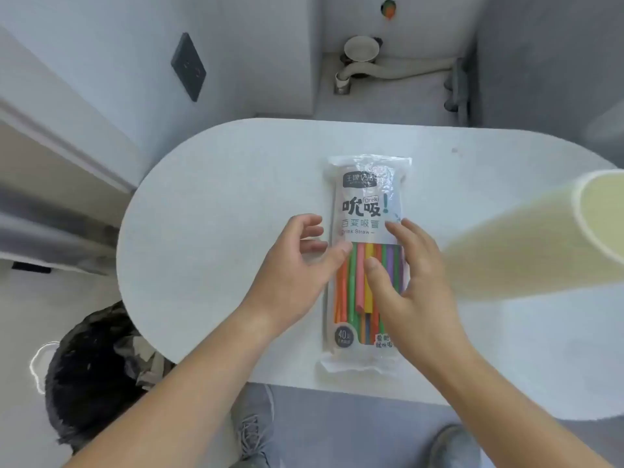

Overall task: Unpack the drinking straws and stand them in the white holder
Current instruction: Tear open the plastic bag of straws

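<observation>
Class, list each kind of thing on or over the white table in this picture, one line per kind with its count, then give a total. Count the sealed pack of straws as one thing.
Pack of straws: 1
White holder: 1
Hands, left hand and right hand: 2
Total: 4

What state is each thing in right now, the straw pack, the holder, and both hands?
straw pack: sealed, lying flat on the white table, coloured straws inside.
white holder: appears empty, standing at the table's right side; no straws in it yet.
left hand: open, fingers curled at the pack's left edge, not gripping.
right hand: open, fingers spread over the pack's lower half, not gripping.
</observation>
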`<state>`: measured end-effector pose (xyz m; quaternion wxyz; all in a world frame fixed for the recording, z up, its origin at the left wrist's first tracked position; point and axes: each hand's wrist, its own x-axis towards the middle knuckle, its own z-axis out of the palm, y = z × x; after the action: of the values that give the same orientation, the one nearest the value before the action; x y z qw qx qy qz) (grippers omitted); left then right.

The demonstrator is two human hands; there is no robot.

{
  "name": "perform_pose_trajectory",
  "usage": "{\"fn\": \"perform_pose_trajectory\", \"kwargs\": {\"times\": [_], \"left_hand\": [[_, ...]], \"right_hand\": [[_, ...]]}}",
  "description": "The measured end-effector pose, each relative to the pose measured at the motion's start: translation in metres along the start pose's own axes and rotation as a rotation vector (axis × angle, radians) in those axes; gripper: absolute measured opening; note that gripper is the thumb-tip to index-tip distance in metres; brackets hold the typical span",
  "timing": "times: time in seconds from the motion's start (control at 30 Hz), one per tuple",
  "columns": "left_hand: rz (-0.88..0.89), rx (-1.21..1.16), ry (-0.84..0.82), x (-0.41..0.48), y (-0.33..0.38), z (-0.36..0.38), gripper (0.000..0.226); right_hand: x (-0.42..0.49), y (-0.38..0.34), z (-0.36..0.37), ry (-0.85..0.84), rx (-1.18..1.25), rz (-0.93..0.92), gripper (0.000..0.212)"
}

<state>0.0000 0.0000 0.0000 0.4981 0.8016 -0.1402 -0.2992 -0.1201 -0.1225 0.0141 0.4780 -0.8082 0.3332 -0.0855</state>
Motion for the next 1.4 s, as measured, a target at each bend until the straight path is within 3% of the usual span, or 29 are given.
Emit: {"fn": "perform_pose_trajectory", "kwargs": {"times": [0.17,0.33,0.67,0.93,1.1,1.2,1.33,1.4], "left_hand": [[0.057,-0.040,-0.004,0.020,-0.014,0.009,0.050],[0.077,-0.081,0.034,0.034,-0.018,0.011,0.080],[0.192,-0.227,0.030,0.036,-0.025,0.002,0.062],[0.249,-0.428,-0.065,-0.025,0.006,-0.022,0.048],[0.390,-0.395,-0.156,-0.073,0.031,-0.036,0.045],[0.457,-0.347,-0.208,-0.107,0.047,-0.034,0.042],[0.504,-0.230,-0.122,-0.136,0.059,-0.023,0.042],[0.536,-0.081,0.069,-0.145,0.063,-0.013,0.039]], "right_hand": [[0.014,0.015,0.012,0.038,0.058,-0.047,0.058],[0.020,0.024,0.016,0.009,0.181,-0.112,0.054],[0.018,0.030,0.021,0.055,0.277,-0.332,0.051],[-0.023,-0.011,-0.010,0.241,0.213,-0.427,0.080],[-0.056,-0.045,-0.052,0.374,0.213,-0.547,0.070],[-0.082,-0.065,-0.080,0.317,0.327,-0.533,0.045],[-0.106,-0.068,-0.104,0.234,0.473,-0.538,0.013],[-0.119,-0.062,-0.106,0.320,0.486,-0.558,0.010]]}}
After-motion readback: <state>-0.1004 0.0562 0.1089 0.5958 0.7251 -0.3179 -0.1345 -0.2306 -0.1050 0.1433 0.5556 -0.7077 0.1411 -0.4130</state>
